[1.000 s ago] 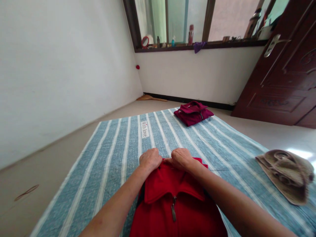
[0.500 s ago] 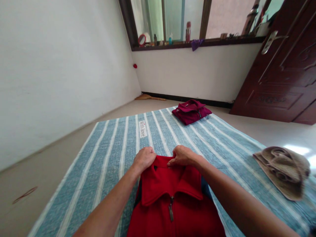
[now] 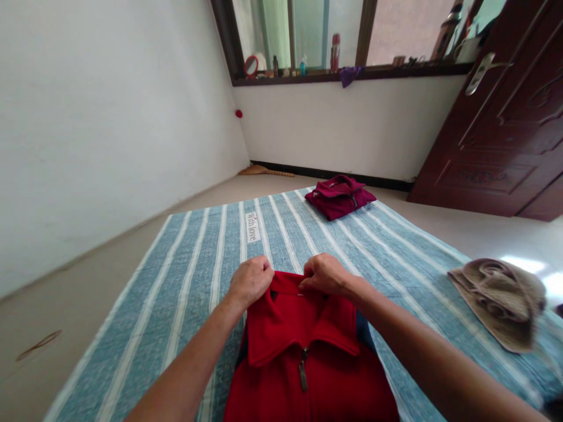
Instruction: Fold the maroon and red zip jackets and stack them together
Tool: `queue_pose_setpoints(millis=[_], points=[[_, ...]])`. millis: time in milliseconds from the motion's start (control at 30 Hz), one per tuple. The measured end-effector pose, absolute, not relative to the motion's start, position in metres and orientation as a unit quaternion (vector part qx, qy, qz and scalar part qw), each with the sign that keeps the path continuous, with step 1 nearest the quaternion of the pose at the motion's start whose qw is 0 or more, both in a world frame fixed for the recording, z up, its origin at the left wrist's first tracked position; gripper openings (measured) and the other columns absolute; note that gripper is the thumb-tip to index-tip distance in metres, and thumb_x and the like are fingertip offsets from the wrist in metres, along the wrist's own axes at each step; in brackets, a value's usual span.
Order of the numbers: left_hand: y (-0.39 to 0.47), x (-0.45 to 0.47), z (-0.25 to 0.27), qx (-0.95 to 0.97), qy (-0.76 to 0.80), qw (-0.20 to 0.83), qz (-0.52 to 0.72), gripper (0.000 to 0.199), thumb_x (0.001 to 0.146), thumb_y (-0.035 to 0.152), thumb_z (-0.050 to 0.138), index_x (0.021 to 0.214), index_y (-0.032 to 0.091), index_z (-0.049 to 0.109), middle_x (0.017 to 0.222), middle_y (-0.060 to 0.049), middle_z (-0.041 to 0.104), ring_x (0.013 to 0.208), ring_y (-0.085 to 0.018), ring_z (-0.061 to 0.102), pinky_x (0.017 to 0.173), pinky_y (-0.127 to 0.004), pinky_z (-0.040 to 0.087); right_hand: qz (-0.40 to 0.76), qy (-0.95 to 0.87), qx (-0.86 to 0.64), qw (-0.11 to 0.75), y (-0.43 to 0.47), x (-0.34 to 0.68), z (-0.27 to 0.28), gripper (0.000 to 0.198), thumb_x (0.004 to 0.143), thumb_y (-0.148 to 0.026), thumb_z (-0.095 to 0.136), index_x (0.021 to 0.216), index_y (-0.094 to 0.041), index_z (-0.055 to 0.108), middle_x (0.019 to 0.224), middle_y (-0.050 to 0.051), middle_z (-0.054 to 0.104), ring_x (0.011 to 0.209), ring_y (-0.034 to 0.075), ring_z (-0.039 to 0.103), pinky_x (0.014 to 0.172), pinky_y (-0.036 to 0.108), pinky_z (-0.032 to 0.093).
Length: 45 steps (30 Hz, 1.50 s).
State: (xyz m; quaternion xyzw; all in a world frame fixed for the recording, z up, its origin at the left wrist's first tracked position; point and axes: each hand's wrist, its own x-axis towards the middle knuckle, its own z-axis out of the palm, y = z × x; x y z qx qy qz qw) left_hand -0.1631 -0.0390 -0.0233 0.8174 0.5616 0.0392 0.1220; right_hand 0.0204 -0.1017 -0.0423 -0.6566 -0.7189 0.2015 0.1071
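Observation:
A red zip-up jacket (image 3: 277, 381) with dark blue at its sides lies front up on the blue-and-white striped bedspread (image 3: 189, 305), its lower part cut off by the frame's bottom edge. My left hand (image 3: 253, 280) is closed on the left back corner of the collar. On the right part of the same collar, my right hand (image 3: 324, 274) pinches the fabric between thumb and fingers. The collar's front flaps lie spread, and the zipper pull (image 3: 303, 375) hangs below them. Beyond my hands, a folded maroon garment (image 3: 338, 198) rests near the far edge.
A brown folded hat-like cloth item (image 3: 501, 299) lies at the bed's right edge. A dark red door (image 3: 492, 129) stands on the right. Bottles and a mirror (image 3: 251, 66) line the windowsill (image 3: 290, 79). A broom (image 3: 264, 170) is on the floor by the far wall.
My left hand has shifted slightly left along the collar, still gripping it. My right hand keeps its pinch. The whole view has moved a little.

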Motion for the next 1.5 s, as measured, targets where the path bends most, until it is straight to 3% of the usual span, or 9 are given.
queue_pose_setpoints(millis=[133,333,567,700,967,1100,1300,1500], points=[[-0.034,-0.158,-0.031,0.816,0.568,0.107,-0.015,0.021,0.076,0.016,0.046,0.069,0.02,0.065,0.077,-0.006,0.071,0.079,-0.021,0.065,0.065,-0.026,0.044,0.221,-0.726,-0.646,0.084,-0.095,0.024,-0.045,0.022,0.076,-0.041,0.066,0.08,-0.022,0.074,0.073,0.0,0.069,0.068,0.013,0.059,0.055,0.021,0.034],[-0.044,-0.151,-0.035,0.817,0.57,0.069,-0.053,0.027,0.079,0.018,0.042,0.086,0.016,0.068,0.089,-0.015,0.072,0.089,-0.03,0.067,0.068,-0.033,0.047,0.232,-0.726,-0.646,0.043,-0.085,0.025,-0.047,0.024,0.076,-0.042,0.064,0.082,-0.021,0.075,0.075,0.002,0.07,0.068,0.015,0.06,0.054,0.022,0.036],[-0.05,-0.157,-0.033,0.86,0.505,0.057,-0.046,0.025,0.078,0.018,0.049,0.099,0.022,0.064,0.103,-0.006,0.07,0.101,-0.021,0.063,0.084,-0.027,0.045,0.23,-0.722,-0.652,0.019,-0.083,0.021,-0.041,0.024,0.074,-0.042,0.066,0.08,-0.021,0.075,0.076,0.004,0.071,0.067,0.018,0.062,0.055,0.023,0.04],[-0.045,-0.157,-0.037,0.857,0.508,0.053,-0.064,0.02,0.077,0.016,0.05,0.088,0.022,0.066,0.093,-0.007,0.072,0.095,-0.024,0.066,0.075,-0.029,0.047,0.22,-0.719,-0.66,0.023,-0.086,0.017,-0.038,0.021,0.074,-0.037,0.067,0.078,-0.019,0.075,0.074,0.006,0.07,0.067,0.019,0.062,0.057,0.025,0.04],[-0.058,-0.15,-0.028,0.861,0.506,0.022,-0.037,0.021,0.081,0.013,0.046,0.091,0.016,0.064,0.096,-0.014,0.068,0.099,-0.029,0.062,0.084,-0.037,0.047,0.179,-0.696,-0.686,0.113,-0.1,0.037,-0.031,0.025,0.081,-0.041,0.06,0.087,-0.02,0.073,0.085,0.005,0.07,0.075,0.017,0.061,0.061,0.024,0.038],[-0.075,-0.144,-0.016,0.884,0.466,0.023,-0.002,0.02,0.085,0.018,0.045,0.097,0.015,0.062,0.106,-0.015,0.063,0.108,-0.029,0.055,0.093,-0.038,0.041,0.146,-0.646,-0.731,0.165,-0.127,0.064,-0.03,0.024,0.086,-0.036,0.054,0.085,-0.018,0.07,0.077,0.004,0.068,0.07,0.015,0.059,0.059,0.024,0.036],[-0.091,-0.122,-0.021,0.916,0.379,0.123,-0.053,0.011,0.077,0.016,0.054,0.073,0.023,0.063,0.078,-0.002,0.067,0.083,-0.021,0.064,0.072,-0.026,0.045,0.2,-0.563,-0.742,0.305,-0.179,0.08,-0.052,0.018,0.083,-0.028,0.052,0.074,-0.018,0.065,0.063,0.0,0.063,0.06,0.014,0.057,0.058,0.024,0.037],[-0.078,-0.115,-0.035,0.917,0.361,0.164,-0.046,0.018,0.075,0.01,0.052,0.076,0.022,0.065,0.084,-0.003,0.068,0.084,-0.02,0.064,0.071,-0.026,0.045,0.142,-0.554,-0.752,0.329,-0.197,0.07,-0.078,0.017,0.079,-0.029,0.054,0.083,-0.019,0.066,0.086,0.005,0.067,0.077,0.019,0.059,0.069,0.029,0.041]])
